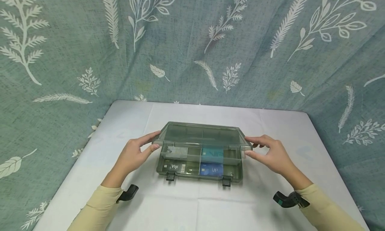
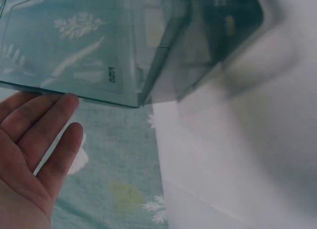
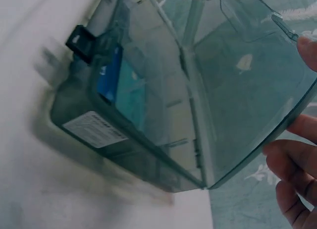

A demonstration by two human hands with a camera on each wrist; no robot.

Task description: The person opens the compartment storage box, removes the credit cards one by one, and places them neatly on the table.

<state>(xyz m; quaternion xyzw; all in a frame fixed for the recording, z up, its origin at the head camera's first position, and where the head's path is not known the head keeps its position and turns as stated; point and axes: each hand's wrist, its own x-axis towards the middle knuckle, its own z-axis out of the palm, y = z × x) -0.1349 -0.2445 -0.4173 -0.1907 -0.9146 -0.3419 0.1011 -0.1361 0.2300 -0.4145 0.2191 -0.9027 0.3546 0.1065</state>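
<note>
A translucent dark green compartment box point(image 1: 192, 177) stands on the table, its hinged lid point(image 1: 201, 133) tilted up partway. My left hand point(image 1: 135, 156) holds the lid's left front corner, thumb at the front and fingers along the side edge. At the opposite corner, my right hand point(image 1: 272, 154) pinches the lid's edge between thumb and fingers. Inside the compartments lie a dark card point(image 1: 174, 167) marked Vip, a blue card point(image 1: 211, 169), a teal card point(image 1: 212, 154) and a pale grey card point(image 1: 176, 152), the last two partly behind the lid.
Two dark latches, a left latch point(image 1: 170, 176) and a right latch point(image 1: 226, 181), hang from the box's front. A white cloth covers the table point(image 1: 168, 211). Leaf-patterned green fabric point(image 1: 186, 40) hangs behind and beside it. A white label point(image 3: 95, 129) is on the box's side.
</note>
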